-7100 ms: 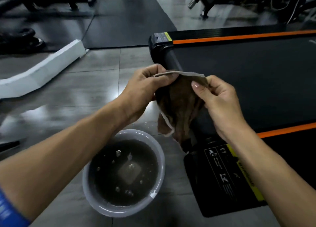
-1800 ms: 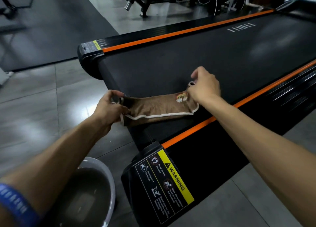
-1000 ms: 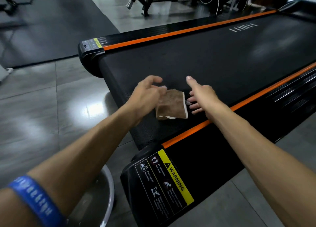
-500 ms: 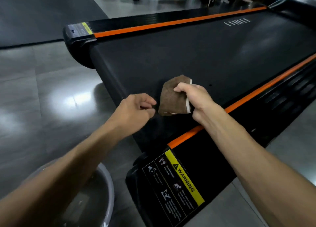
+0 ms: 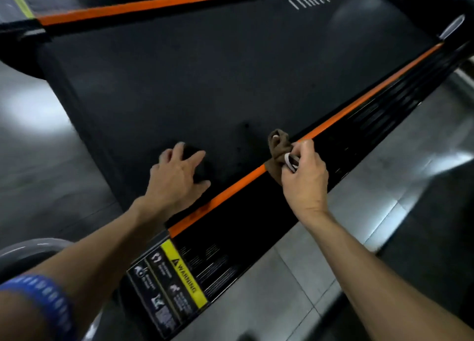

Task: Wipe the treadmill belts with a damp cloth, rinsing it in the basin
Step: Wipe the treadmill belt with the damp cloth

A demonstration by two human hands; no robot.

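Since the frame half a second earlier, the right hand [image 5: 304, 176] has carried the crumpled brown cloth with white edging [image 5: 278, 149] from the middle of the belt to its near edge, and the left hand [image 5: 177, 179] has uncurled and come down onto the belt. At far left, the rim of the grey round plastic basin [image 5: 28, 249] shows beside the left forearm, which bears a blue wristband [image 5: 45, 302]. The left hand lies palm down on the black textured treadmill belt [image 5: 205, 71], fingers spread and straight. Below it, a black and yellow warning label [image 5: 174, 276] sits on the black side rail [image 5: 243, 225]. The narrow orange strip [image 5: 230, 189] separates belt from rail. To the right, the right hand grips the bunched cloth in curled fingers and holds it against the orange strip, where belt and rail meet. Grey floor tiles [image 5: 307, 276] lie to the right of the rail.
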